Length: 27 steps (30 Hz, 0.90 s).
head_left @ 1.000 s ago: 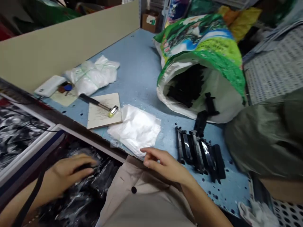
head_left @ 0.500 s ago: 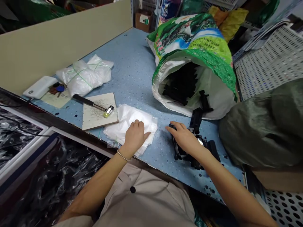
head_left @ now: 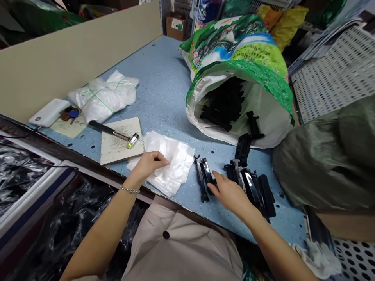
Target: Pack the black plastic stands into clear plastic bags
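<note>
My left hand (head_left: 150, 164) is over a stack of thin clear plastic bags (head_left: 178, 162), its thumb and fingers pinched together on the top bag. To the right, my right hand (head_left: 230, 192) has thumb and forefinger apart at the edge of a pair of slim black plastic parts (head_left: 202, 175), which lie on the blue table. Whether the fingertips touch them I cannot tell. More black parts (head_left: 258, 189) lie just beyond that hand, partly hidden by it. Another black part (head_left: 243, 150) is at the mouth of a green-and-white sack (head_left: 195, 109) holding many of them.
A hammer (head_left: 108, 128) rests on a board (head_left: 117, 150) beside the bags. Behind are tied plastic bundles (head_left: 101, 97), keys (head_left: 72, 113) and a white device (head_left: 49, 112). A dark green sack (head_left: 328, 156) borders the right side; a partition (head_left: 88, 41) runs along the left.
My left hand has drawn back left, from lying on the bags to pinching. My right hand has moved down and right from the slim black parts, which now lie further left.
</note>
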Each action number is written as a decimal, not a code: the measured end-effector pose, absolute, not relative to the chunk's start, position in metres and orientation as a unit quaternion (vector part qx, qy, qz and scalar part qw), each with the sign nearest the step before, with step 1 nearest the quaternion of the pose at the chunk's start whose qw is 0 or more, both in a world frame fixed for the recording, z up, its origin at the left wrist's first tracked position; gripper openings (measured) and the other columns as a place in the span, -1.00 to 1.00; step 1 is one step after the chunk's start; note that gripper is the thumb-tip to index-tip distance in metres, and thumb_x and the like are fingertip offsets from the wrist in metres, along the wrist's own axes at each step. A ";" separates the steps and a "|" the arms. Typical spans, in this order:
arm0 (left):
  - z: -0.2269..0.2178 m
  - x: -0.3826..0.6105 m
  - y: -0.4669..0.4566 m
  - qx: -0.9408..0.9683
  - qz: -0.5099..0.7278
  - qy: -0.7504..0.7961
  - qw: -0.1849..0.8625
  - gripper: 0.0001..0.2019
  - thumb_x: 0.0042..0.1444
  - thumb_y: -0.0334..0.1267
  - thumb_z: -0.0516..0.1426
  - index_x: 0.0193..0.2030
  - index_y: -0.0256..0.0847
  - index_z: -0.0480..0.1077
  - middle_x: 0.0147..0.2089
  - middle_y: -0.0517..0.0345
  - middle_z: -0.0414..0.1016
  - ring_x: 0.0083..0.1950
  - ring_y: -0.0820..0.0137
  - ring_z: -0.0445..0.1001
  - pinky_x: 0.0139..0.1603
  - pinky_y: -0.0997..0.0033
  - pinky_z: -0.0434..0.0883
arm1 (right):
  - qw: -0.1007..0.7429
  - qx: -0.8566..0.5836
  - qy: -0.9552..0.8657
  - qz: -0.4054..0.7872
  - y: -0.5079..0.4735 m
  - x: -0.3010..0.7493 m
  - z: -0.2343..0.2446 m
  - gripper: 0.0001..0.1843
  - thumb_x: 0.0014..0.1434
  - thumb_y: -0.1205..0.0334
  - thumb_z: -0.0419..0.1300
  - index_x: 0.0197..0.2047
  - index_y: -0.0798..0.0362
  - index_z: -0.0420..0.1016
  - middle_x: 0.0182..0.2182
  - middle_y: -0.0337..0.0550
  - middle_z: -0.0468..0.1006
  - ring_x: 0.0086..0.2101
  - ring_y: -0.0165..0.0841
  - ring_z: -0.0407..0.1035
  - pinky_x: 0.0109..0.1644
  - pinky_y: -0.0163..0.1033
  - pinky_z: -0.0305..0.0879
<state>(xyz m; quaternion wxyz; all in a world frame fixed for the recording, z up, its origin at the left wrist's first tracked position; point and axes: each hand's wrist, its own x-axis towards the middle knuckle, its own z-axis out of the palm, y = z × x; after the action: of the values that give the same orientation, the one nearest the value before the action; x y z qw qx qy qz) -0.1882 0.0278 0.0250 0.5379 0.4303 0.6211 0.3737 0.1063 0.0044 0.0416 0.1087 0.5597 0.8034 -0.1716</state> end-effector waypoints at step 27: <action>0.025 -0.192 0.021 0.533 0.400 0.629 0.401 -0.87 0.01 -0.27 0.18 -0.42 -0.21 0.28 -0.35 0.15 0.45 -0.32 0.41 0.43 -0.28 0.40 0.40 | -0.197 0.395 0.142 -0.886 0.011 0.069 0.019 -0.86 0.14 0.33 0.24 -0.22 0.20 0.42 -0.39 0.00 0.59 -0.51 -0.43 0.50 -0.51 -0.47 0.47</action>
<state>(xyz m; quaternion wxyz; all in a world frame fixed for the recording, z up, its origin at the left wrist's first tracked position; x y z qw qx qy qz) -0.1923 0.0212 0.0250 0.4012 0.5326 0.6290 0.3996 0.0693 0.0111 0.0194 -0.1975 0.3951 0.1417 -0.8859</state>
